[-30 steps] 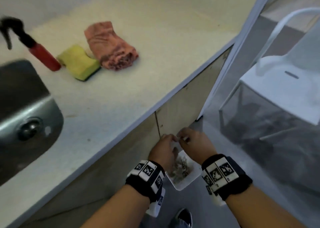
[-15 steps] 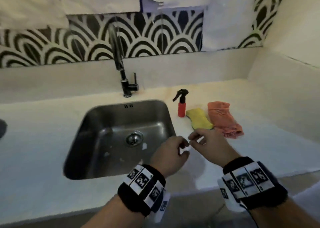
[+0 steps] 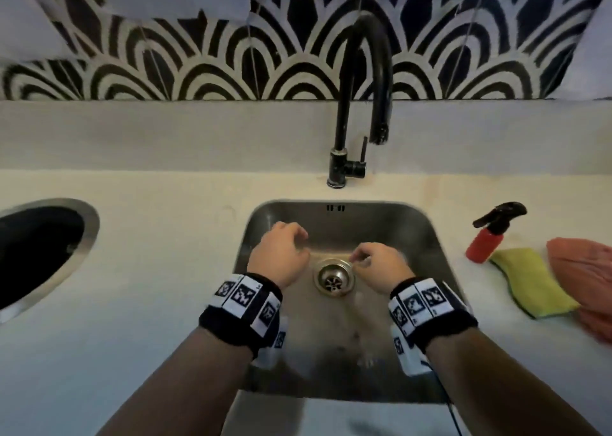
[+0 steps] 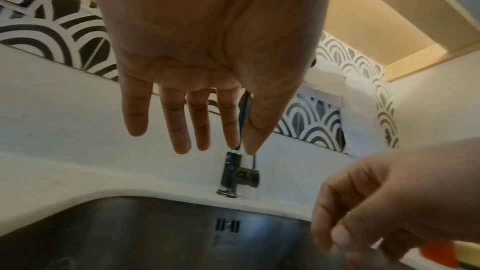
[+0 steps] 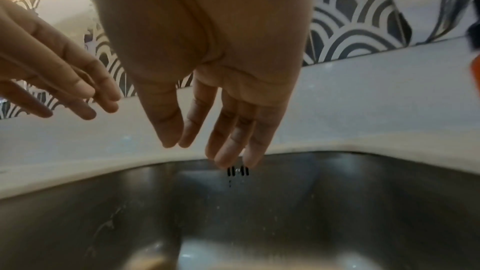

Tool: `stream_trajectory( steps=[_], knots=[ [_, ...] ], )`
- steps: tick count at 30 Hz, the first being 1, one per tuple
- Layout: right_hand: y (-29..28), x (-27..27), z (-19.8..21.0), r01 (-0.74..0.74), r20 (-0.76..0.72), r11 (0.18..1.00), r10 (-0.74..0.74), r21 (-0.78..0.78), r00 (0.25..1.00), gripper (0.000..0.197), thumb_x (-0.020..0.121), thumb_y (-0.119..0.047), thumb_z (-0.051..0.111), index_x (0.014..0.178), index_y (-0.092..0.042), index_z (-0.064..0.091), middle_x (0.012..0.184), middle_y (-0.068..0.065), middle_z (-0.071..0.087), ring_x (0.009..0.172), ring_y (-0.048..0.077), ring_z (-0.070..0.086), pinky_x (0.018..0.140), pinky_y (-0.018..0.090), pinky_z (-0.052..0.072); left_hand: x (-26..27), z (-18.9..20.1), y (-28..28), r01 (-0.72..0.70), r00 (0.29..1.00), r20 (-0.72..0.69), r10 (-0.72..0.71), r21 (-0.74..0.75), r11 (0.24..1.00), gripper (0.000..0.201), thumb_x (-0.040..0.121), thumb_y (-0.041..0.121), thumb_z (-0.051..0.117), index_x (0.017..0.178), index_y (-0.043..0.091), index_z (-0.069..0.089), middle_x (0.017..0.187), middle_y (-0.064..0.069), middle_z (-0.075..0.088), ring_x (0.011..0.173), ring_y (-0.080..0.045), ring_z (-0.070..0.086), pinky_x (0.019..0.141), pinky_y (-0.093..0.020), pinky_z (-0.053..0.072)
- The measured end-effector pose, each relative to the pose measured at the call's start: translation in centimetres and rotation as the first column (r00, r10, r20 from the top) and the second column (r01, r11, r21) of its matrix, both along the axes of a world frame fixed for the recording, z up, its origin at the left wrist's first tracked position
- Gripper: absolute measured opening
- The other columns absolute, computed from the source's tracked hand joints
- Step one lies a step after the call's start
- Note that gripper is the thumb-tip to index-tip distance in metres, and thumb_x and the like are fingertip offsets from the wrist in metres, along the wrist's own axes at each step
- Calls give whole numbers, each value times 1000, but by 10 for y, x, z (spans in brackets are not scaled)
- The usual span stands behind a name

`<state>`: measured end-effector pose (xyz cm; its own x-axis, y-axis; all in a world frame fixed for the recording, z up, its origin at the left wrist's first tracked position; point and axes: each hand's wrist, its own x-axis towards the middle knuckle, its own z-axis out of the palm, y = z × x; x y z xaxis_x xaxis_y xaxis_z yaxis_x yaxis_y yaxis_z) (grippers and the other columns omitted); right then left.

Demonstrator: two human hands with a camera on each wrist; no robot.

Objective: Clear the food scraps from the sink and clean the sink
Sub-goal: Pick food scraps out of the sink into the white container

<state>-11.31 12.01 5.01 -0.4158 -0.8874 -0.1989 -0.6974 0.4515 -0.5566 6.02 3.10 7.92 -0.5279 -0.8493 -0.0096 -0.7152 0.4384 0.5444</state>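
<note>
The steel sink (image 3: 417,233) lies below me with its round drain strainer (image 3: 334,279) in the middle. My left hand (image 3: 298,238) hovers just left of the drain and my right hand (image 3: 359,258) just right of it. The left wrist view shows the left fingers (image 4: 182,130) straight and holding nothing above the sink (image 4: 130,237). The right fingers (image 5: 228,141) hang relaxed over the sink's back wall (image 5: 337,202), also holding nothing. A few small pale specks (image 3: 362,357) lie on the sink floor near the front, blurred.
A black faucet (image 3: 342,130) stands behind the sink. On the counter to the right are a red spray bottle (image 3: 485,241), a yellow sponge (image 3: 533,283) and a pink cloth (image 3: 586,280). A dark round opening (image 3: 36,250) is set in the counter at left.
A second ago both hands held a white container of scraps below the counter edge. They let it go, rose over the counter, and now hover in the sink on either side of the drain.
</note>
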Motion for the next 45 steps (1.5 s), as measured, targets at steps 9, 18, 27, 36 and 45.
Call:
stream_trajectory(
  steps=[9, 18, 27, 36, 45],
  knots=[
    [-80, 48, -93, -218, 34, 962, 215, 163, 976, 23, 86, -19, 57, 105, -25, 66, 116, -1, 63, 109, 20, 59, 91, 28, 45, 29, -43, -80, -139, 968, 209, 140, -22, 990, 52, 88, 26, 55, 138, 20, 43, 147, -7, 35, 133, -26, 38, 108, -41, 35],
    [-133, 74, -196, -400, 40, 816, 423, 417, 905, 56, 94, -13, 46, 148, -13, 27, 150, 11, 30, 135, 28, 36, 112, 33, 32, 45, -76, -108, -187, 956, 242, 166, 68, 980, 44, 87, 20, 50, 131, 13, 45, 133, -9, 40, 124, -28, 43, 103, -46, 40],
    [-123, 96, -214, -583, 5, 738, 618, 342, 786, 60, 93, -3, 44, 149, -10, 23, 157, 9, 17, 143, 26, 23, 114, 34, 27, 39, -83, -103, -238, 956, 179, 232, 9, 971, 38, 87, 13, 49, 125, 14, 50, 129, -5, 43, 121, -21, 43, 102, -40, 42],
    [-59, 152, -208, -677, 237, 531, 669, 509, 704, 36, 98, -14, 39, 133, -7, 45, 135, 17, 49, 116, 36, 53, 95, 44, 45, 38, -67, -96, -269, 948, 191, 253, 58, 961, 43, 93, 12, 46, 136, 6, 42, 143, -12, 36, 131, -26, 37, 106, -32, 32],
    [-99, 133, -188, -564, 93, 760, 567, 323, 818, 44, 94, -35, 46, 131, -12, 47, 136, 10, 37, 125, 31, 41, 96, 38, 45, 40, -66, -94, -287, 949, 146, 280, 33, 957, 34, 93, 10, 44, 127, 9, 51, 135, -10, 44, 125, -24, 45, 101, -30, 37]
  ],
)
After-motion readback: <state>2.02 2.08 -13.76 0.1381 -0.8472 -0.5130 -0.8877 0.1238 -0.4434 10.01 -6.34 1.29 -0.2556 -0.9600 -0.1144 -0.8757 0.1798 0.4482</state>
